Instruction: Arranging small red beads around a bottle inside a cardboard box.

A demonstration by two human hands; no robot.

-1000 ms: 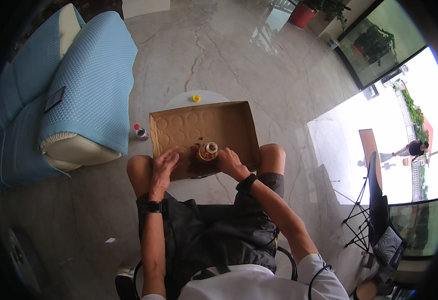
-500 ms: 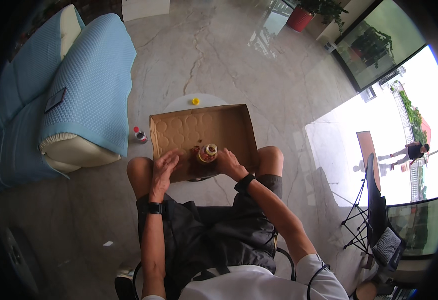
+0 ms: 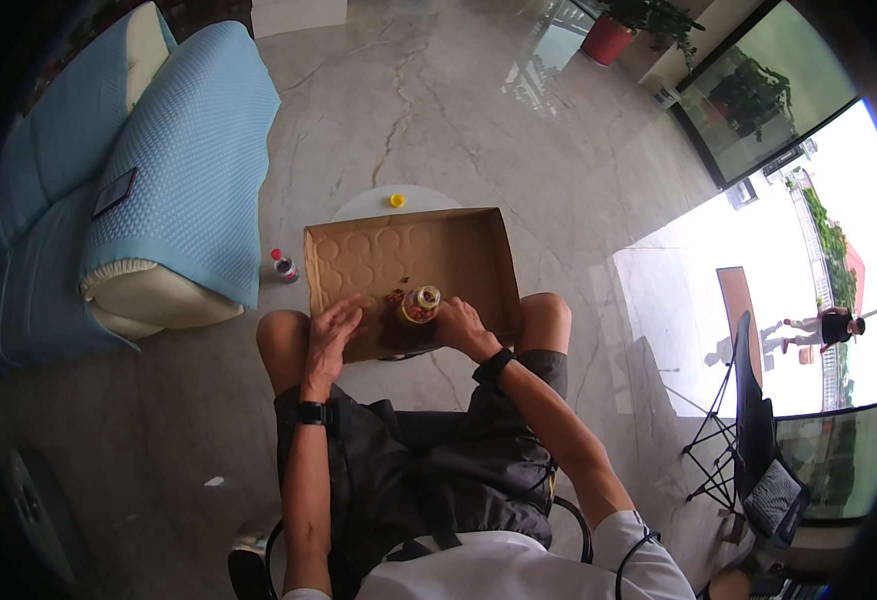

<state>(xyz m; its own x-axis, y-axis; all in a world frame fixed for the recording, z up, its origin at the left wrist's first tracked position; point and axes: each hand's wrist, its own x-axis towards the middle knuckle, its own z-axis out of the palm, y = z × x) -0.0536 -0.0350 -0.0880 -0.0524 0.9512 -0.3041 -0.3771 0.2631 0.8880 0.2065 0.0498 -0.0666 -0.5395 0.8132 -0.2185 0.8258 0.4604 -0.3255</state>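
A shallow brown cardboard box (image 3: 459, 240) lies open across my knees. In its near part is a small clear jar (image 3: 420, 305) with a yellowish rim and no lid on it, holding reddish-brown bits. Similar dark red bits (image 3: 397, 296) lie on the cardboard just left of it. My left hand (image 3: 335, 330) rests over the box's near left corner, fingers stretched out and nothing in them. Close against the jar's right side is my right hand (image 3: 465, 327), its fingers curled. Their tips are hidden, so I cannot tell whether they grip the jar.
A yellow cap (image 3: 398, 201) lies on a round white surface (image 3: 359, 207) beyond the box. On the left, a red-capped bottle (image 3: 285, 266) stands near a blue-covered sofa (image 3: 189, 170). A folding chair (image 3: 749, 420) is at right; a person (image 3: 839, 326) is outside.
Both hands, the jar and the box keep nearly the same places. The whole view has shifted slightly. Outside, the person has changed position a little.
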